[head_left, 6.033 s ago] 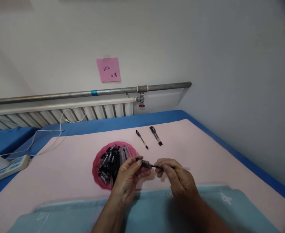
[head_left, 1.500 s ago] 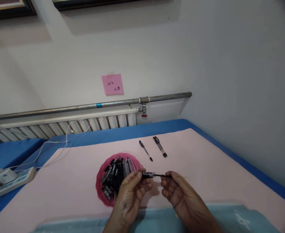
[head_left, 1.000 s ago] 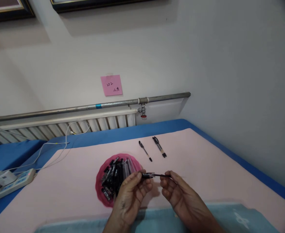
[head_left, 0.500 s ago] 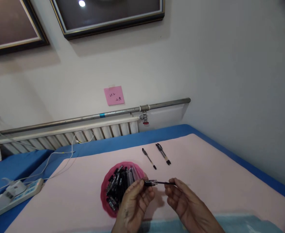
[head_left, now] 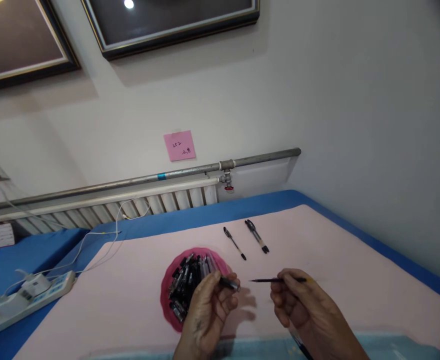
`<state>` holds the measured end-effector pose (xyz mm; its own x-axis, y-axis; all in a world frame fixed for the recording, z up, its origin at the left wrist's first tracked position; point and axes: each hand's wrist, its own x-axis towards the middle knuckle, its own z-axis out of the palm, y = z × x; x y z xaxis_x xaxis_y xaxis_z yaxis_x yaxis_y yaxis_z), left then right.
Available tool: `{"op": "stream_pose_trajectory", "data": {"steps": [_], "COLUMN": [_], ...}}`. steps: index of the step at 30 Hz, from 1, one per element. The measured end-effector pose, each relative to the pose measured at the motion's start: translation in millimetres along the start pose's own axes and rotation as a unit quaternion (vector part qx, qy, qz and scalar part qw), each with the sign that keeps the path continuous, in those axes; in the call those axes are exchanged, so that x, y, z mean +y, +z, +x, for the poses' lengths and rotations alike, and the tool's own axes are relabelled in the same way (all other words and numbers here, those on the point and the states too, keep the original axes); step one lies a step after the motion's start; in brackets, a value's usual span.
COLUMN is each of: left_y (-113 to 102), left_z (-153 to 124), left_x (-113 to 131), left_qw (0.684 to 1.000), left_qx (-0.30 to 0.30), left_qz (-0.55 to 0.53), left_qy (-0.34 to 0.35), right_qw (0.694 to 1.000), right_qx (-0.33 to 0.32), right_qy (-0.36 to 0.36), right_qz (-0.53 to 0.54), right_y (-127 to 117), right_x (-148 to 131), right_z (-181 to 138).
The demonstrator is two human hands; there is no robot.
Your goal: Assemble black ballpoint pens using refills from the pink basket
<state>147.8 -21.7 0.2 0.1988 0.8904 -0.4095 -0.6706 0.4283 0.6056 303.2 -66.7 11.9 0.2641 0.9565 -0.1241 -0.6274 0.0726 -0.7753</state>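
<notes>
Pale wall (head_left: 355, 125) rises behind a blue-covered counter (head_left: 272, 199), with a white radiator (head_left: 171, 201) toward 10 o'clock and a pink sheet (head_left: 336, 260) spread on top.

Both hands are occupied. The left hand (head_left: 213, 305) pinches what looks like a dark pen cap (head_left: 229, 283) between thumb and fingers, its clear end turned toward 3 o'clock. At 3 o'clock from it, the right hand (head_left: 298, 300) grips a slim refill (head_left: 261, 280) whose fine tip points to 9 o'clock; refill and cap are near each other but not touching. Below the right hand, toward 6 o'clock, part of a clear barrel (head_left: 298, 342) shows; whether the fingers hold it, I cannot tell.

My judgement of the step in hand: two separate pen parts are being handled end to end. Such a pose calls for a steady left hand and a level refill, since the tip is thin.

Toward 10 o'clock from the left hand and partly behind it, a pink scalloped bowl (head_left: 164, 295) is heaped with pen parts: black caps (head_left: 184, 280) on its 9 o'clock side, clear tubes (head_left: 207, 265) around 1 o'clock. Outside it, toward 2 o'clock, lie one slim pen (head_left: 235, 243) and, just beyond, two pens (head_left: 257, 236) side by side.
</notes>
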Motion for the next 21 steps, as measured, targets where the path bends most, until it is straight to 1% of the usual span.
{"op": "stream_pose_trajectory", "data": {"steps": [3,7,11,17,19,21], "left_y": [0,-2,-3,-2,-2,-2], "left_z": [0,1,1,2,1,1], "left_x": [-1,-3,-4,-1,1,3], "left_qw": [1.000,1.000,1.000,0.998,0.995,0.991], "left_qx": [0.002,-0.011,-0.020,-0.012,-0.018,-0.019], "left_qz": [-0.006,-0.004,-0.008,-0.043,-0.071,-0.102], "left_qy": [0.002,-0.003,-0.011,-0.042,-0.064,-0.088], "right_qw": [0.999,0.992,0.985,0.976,0.968,0.953], "right_qx": [-0.025,-0.053,-0.062,-0.060,-0.053,-0.049], "right_qy": [-0.028,-0.059,-0.077,-0.132,-0.152,-0.161], "right_qz": [-0.029,-0.095,-0.141,-0.161,-0.193,-0.251], "right_y": [1,-1,-3,-8,-8,-7], "right_x": [3,7,10,11,10,8], "right_z": [-2,-7,-10,-10,-11,-12]}}
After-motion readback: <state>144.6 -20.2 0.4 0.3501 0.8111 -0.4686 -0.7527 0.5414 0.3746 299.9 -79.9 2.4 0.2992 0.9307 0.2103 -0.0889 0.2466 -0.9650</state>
